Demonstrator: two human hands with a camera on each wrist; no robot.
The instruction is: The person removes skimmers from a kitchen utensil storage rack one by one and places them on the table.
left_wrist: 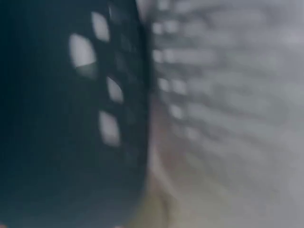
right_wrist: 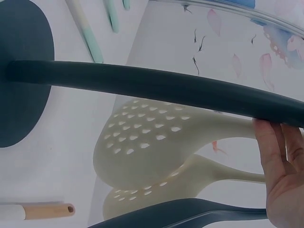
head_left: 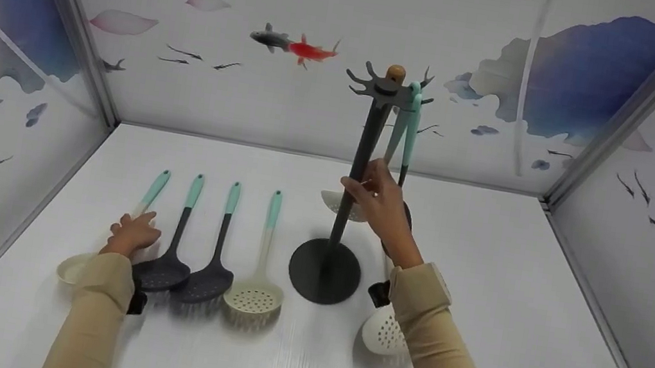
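My left hand (head_left: pixel 133 233) is over the handle of a cream, mint-handled kitchen utensil (head_left: pixel 73 268) at the far left, its fingers spread. Beside it lies a black skimmer (head_left: pixel 163 273), whose holed head (left_wrist: pixel 71 156) looms blurred in the left wrist view. Thumb and fingers of my right hand (head_left: pixel 385 209) grip the pole of a black utensil stand (head_left: pixel 324 274); the fingertips (right_wrist: pixel 266 130) meet the pole in the right wrist view. Behind the pole hang cream skimmers (right_wrist: pixel 142 152) and a black utensil (right_wrist: pixel 190 211). Mint handles (head_left: pixel 411 131) hang from the hooks.
Right of the left hand lie another black skimmer (head_left: pixel 207 283) and a cream skimmer (head_left: pixel 253 296). A white skimmer (head_left: pixel 384 332) lies partly under my right forearm. A wood-ended handle (right_wrist: pixel 50 210) shows low in the right wrist view. Printed walls (head_left: pixel 312 110) enclose the table.
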